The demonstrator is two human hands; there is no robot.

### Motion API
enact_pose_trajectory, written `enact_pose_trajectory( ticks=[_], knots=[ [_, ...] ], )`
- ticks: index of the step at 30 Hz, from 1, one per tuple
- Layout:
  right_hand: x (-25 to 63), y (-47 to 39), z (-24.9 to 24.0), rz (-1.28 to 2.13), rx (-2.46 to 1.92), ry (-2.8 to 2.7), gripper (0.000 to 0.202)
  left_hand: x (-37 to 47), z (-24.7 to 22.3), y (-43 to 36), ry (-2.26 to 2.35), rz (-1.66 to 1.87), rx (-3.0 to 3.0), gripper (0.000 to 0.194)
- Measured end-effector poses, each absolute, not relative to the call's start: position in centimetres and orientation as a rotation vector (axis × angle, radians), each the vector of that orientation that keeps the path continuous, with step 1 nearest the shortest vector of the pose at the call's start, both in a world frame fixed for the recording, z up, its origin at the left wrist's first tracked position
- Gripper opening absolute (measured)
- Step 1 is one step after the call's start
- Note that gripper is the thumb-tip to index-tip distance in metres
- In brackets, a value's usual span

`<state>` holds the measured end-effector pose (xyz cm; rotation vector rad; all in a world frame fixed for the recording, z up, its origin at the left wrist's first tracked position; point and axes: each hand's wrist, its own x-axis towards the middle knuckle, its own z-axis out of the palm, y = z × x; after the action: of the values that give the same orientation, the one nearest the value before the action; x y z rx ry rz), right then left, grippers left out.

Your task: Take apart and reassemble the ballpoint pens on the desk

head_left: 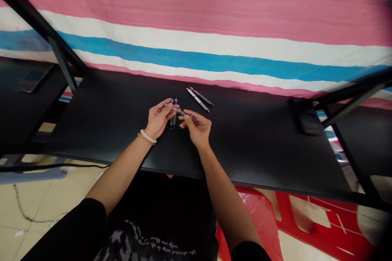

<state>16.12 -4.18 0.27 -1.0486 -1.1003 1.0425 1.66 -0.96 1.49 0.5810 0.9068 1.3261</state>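
A slim pen (179,111) is held in the air between both hands, slanting down to the right. My left hand (159,118) pinches its left end, and my right hand (197,127) grips its right end. Under the held pen, two dark pens (173,122) lie side by side on the black table (251,138), partly hidden by my fingers. Beyond my right hand lie a white pen (197,100) and a dark grey pen (202,96), close together and slanted.
A phone (308,117) lies at the table's right edge beside a black metal frame. Another dark flat device (34,78) rests on the left neighbouring table. A striped cloth (214,12) hangs behind. Red plastic stools (257,216) stand below the front edge.
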Motion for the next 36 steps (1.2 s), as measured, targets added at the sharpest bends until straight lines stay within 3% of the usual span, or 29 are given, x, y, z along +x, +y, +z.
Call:
enact_pose_trajectory(
  ticks=[24, 30, 36],
  knots=[
    [16.07, -4.04, -0.03, 1.039, -1.079, -1.115, 0.042, 1.39, 1.30, -0.89, 0.891, 1.351, 0.595, 0.039],
    [16.09, -4.07, -0.14, 1.052, -1.062, -1.092, 0.038, 1.35, 1.37, -0.89, 0.880, 1.321, 0.587, 0.028],
    [16.03, -4.01, -0.25, 1.069, -1.083, -1.097, 0.040, 1.30, 1.05, -0.77, 0.895, 1.363, 0.576, 0.040]
  ],
)
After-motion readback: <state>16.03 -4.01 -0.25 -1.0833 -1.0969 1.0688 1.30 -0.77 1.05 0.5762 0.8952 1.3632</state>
